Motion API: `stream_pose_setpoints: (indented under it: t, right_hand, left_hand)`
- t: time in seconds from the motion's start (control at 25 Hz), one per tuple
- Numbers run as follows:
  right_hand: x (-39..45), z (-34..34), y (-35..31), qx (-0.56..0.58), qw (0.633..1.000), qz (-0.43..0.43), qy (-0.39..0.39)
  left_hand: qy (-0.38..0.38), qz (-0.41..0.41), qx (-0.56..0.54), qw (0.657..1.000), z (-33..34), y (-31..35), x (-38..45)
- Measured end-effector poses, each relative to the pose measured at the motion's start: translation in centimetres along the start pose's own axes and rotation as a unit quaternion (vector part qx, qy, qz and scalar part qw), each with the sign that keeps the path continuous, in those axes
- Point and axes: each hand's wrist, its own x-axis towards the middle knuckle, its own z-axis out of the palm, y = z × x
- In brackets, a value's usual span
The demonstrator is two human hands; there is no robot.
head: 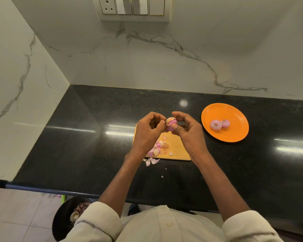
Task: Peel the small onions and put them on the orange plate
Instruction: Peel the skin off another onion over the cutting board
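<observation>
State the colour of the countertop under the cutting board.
Black with a fine speckle, glossy; the countertop shows in the head view.

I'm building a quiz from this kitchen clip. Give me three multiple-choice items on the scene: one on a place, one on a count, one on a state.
1. Where do most of the loose peels lie?
A. cutting board
B. orange plate
C. wall socket

2. How many peeled onions are on the orange plate?
A. none
B. two
C. five

3. The onion in the hands is
A. partly peeled
B. sliced
C. lying on the counter

Key: 1 A, peels sit on the cutting board. 2 B, two lie together. 3 A, left hand and right hand hold it, skin remaining.
</observation>
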Motion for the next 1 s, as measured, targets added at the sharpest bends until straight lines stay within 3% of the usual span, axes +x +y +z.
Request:
stream_pose_setpoints:
  t: [0.08, 0.16, 0.32, 0.48, 0.64, 0.8, 1.0]
  right_hand:
    - [-0.1, 0.0, -0.1, -0.072, 0.997, -0.03, 0.005]
    - [-0.3, 0.3, -0.1, -0.116, 0.992, -0.057, -0.001]
    - [-0.5, 0.6, 0.2, -0.101, 0.993, -0.064, -0.001]
    - [-0.4, 0.2, 0.1, 0.099, 0.995, 0.026, 0.004]
    - [-0.7, -0.5, 0.2, 0.294, 0.944, 0.149, -0.03]
    - [-0.9, 0.1, 0.3, 0.261, 0.957, 0.122, -0.03]
    - [-0.9, -0.1, 0.1, 0.138, 0.988, 0.065, -0.013]
  left_hand:
    - [-0.025, -0.037, -0.068, 0.997, 0.0, 0.2, -0.3]
    - [-0.032, -0.046, -0.059, 0.997, 0.2, 0.1, -0.3]
    - [-0.005, -0.044, -0.093, 0.995, 0.5, -0.3, -0.4]
    - [0.026, -0.072, -0.129, 0.989, 0.2, -0.5, -0.4]
    - [0.031, -0.067, -0.115, 0.991, 0.1, -0.6, -0.5]
    - [-0.011, -0.021, -0.036, 0.999, 0.4, -0.4, -0.8]
    - [-0.021, 0.059, 0.03, 0.998, 0.1, -0.2, -1.1]
